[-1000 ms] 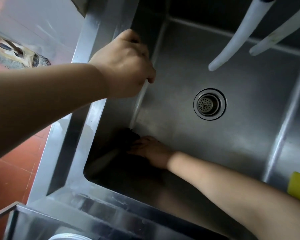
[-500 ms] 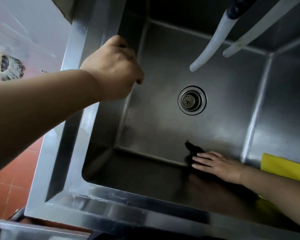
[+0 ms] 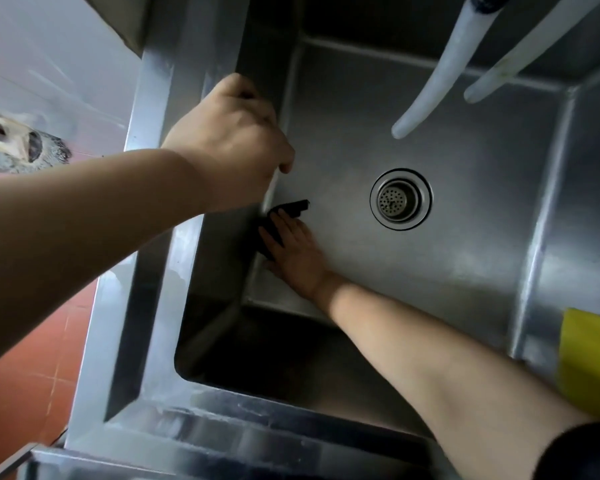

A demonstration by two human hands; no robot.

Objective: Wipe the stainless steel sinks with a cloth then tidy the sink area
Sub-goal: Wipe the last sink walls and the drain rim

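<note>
A deep stainless steel sink [image 3: 447,271] fills the view, its round drain [image 3: 400,199] near the middle of the floor. A dark cloth [image 3: 288,211] lies on the sink floor against the left wall. My right hand [image 3: 297,251] presses flat on the cloth with straight fingers, its forearm reaching in from the lower right. My left hand [image 3: 229,140] curls its fingers over the sink's left rim [image 3: 174,109] and grips it.
Two white hoses [image 3: 440,71] hang down over the back of the sink. A yellow thing [image 3: 589,358] sits at the right edge, over the sink's right wall. Red floor tiles [image 3: 39,358] show to the left of the sink.
My right hand has slid the cloth from the front right of the sink floor across to the left wall. My left hand keeps its grip on the rim.
</note>
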